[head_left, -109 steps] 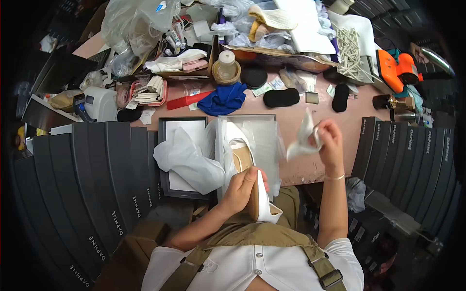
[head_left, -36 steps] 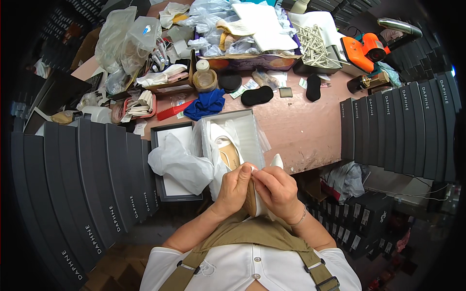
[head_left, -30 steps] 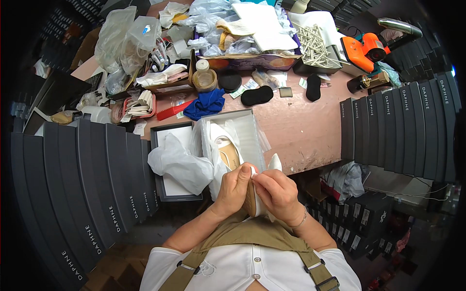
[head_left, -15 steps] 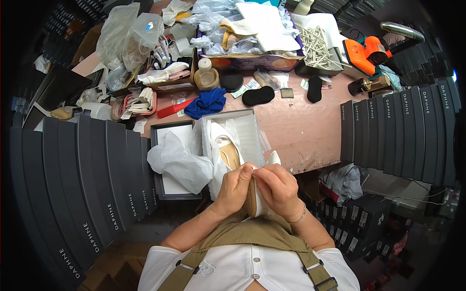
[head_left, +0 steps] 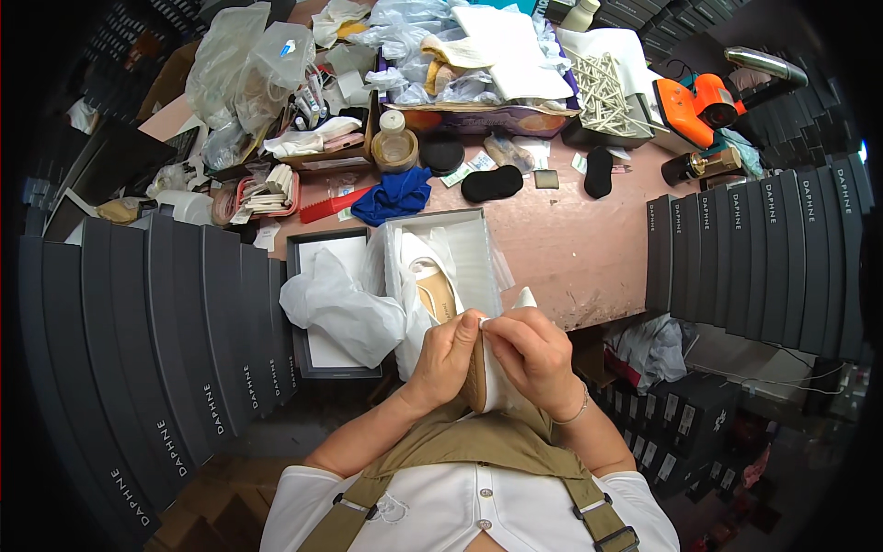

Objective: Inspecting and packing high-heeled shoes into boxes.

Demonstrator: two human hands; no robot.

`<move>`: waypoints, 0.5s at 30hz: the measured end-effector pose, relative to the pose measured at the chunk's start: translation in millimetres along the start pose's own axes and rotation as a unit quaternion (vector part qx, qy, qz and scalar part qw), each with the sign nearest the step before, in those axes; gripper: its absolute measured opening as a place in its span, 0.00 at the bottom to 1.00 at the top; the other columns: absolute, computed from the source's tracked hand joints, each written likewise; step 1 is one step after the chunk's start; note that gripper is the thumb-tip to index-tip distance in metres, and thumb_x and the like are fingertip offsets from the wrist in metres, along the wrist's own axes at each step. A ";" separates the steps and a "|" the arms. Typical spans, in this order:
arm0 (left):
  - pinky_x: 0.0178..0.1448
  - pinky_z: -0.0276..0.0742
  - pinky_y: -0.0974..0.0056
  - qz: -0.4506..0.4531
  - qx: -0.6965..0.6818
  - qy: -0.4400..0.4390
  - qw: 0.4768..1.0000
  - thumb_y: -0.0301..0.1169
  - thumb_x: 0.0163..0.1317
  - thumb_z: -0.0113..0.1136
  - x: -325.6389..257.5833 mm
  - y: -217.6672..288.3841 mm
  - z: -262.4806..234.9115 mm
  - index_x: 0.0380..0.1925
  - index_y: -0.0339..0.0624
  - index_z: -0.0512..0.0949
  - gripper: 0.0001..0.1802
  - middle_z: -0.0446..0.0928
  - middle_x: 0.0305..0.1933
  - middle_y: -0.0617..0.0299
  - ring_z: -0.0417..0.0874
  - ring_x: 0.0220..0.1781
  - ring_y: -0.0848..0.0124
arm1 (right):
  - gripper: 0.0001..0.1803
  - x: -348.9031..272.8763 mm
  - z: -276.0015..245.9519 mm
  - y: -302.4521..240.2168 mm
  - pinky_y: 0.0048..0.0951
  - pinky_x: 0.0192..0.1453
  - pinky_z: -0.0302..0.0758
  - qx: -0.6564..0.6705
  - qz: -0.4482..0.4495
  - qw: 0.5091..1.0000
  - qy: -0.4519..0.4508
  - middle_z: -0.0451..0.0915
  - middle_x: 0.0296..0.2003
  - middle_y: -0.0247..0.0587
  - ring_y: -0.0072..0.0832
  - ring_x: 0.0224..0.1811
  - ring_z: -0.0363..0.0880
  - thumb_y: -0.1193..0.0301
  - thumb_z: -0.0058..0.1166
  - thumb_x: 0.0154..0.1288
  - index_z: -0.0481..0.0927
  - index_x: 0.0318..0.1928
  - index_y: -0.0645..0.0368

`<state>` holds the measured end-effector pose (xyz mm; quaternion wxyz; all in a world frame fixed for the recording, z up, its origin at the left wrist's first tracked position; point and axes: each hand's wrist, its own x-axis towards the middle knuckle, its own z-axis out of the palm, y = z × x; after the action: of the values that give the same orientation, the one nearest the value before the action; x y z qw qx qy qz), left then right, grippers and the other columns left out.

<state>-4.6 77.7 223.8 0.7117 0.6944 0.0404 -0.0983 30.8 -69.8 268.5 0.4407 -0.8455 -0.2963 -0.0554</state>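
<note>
A white pointed shoe (head_left: 495, 390) with a tan insole is held close to my body, its heel toward me and its toe pointing away. My left hand (head_left: 440, 366) is closed round its left side, thumb up at the upper part. My right hand (head_left: 532, 361) pinches a small white part, seemingly the strap, beside the left thumb; the fingers hide most of it. Just beyond, the matching white shoe (head_left: 428, 285) lies in an open shoebox (head_left: 469, 244) lined with white tissue. Left of it, white tissue paper (head_left: 345, 304) rests over a dark box lid (head_left: 308, 354).
Rows of dark shoeboxes stand at left (head_left: 175, 350) and right (head_left: 768, 258). Along the back are a blue cloth (head_left: 391, 196), a red comb (head_left: 322, 206), black pads (head_left: 492, 184), a box of white sticks (head_left: 602, 97) and an orange tool (head_left: 685, 112).
My right hand has shifted slightly to the right, away from the left thumb, still pinching. The left hand and the shoe stay nearly in place.
</note>
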 end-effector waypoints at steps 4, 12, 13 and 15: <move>0.37 0.71 0.67 -0.007 -0.023 -0.008 1.000 0.48 0.75 0.33 2.1 -8.6 -3.2 0.36 0.36 0.76 0.29 0.75 0.26 0.58 0.74 0.29 0.73 | 0.09 -2.5 -4.8 1.6 0.30 0.33 0.74 0.071 0.029 0.994 -0.082 0.76 0.30 0.42 0.34 0.29 0.77 0.80 0.60 0.55 0.79 0.38 0.61; 0.40 0.76 0.68 -0.062 -0.165 -0.033 0.984 0.53 0.74 0.30 1.2 -15.7 -4.0 0.34 0.36 0.75 0.32 0.77 0.28 0.59 0.79 0.31 0.73 | 0.06 17.4 -30.0 59.3 0.26 0.37 0.73 0.017 0.181 0.981 -0.060 0.78 0.30 0.43 0.31 0.32 0.78 0.78 0.58 0.58 0.80 0.37 0.62; 0.40 0.76 0.68 -0.067 -0.176 -0.037 0.981 0.53 0.74 0.30 1.3 -16.4 -5.1 0.34 0.36 0.75 0.32 0.77 0.28 0.58 0.79 0.32 0.72 | 0.07 23.1 -25.6 79.1 0.28 0.37 0.74 0.010 0.169 0.985 -0.020 0.79 0.32 0.44 0.32 0.33 0.79 0.78 0.58 0.58 0.79 0.39 0.63; 0.40 0.77 0.68 -0.076 -0.194 -0.048 0.977 0.54 0.74 0.30 2.6 -15.5 -7.9 0.34 0.36 0.74 0.33 0.77 0.28 0.58 0.80 0.32 0.71 | 0.12 34.9 -16.8 133.6 0.31 0.41 0.75 -0.019 0.146 0.989 0.025 0.80 0.37 0.47 0.36 0.39 0.80 0.77 0.59 0.58 0.77 0.43 0.63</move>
<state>-4.5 85.1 207.9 0.8242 0.5328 0.0773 -0.1755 135.6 -125.3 195.9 0.4357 -0.8860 -0.1578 -0.0174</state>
